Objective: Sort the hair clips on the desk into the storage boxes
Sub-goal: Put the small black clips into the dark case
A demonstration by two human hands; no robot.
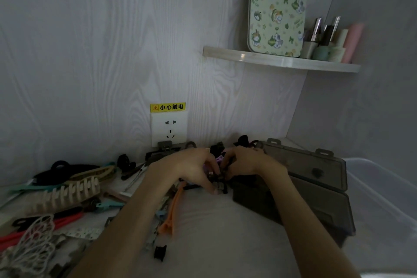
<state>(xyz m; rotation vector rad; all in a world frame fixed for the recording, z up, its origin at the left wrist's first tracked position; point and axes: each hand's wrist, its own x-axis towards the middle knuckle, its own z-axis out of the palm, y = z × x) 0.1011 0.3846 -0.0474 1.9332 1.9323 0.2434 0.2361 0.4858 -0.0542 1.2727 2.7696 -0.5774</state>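
Observation:
Both hands meet over a small heap of dark and purple hair clips (pixel 220 172) near the back of the white desk (pixel 214 228). My left hand (pixel 191 169) curls down with its fingertips on the clips. My right hand (pixel 246 162) pinches into the same heap from the right; what it holds is hidden. A grey storage box (pixel 316 187) with an open lid lies just right of the hands. A beige claw clip (pixel 67 194), an orange clip (pixel 171 210), a white butterfly clip (pixel 33 239) and a small black clip (pixel 160 253) lie to the left.
A wall socket (pixel 169 128) with a yellow warning label sits behind the hands. A clear plastic bin (pixel 383 210) stands at the right. Above, a corner shelf (pixel 282 61) carries a patterned tin and several cosmetic tubes. Black hair ties and red clips crowd the left edge.

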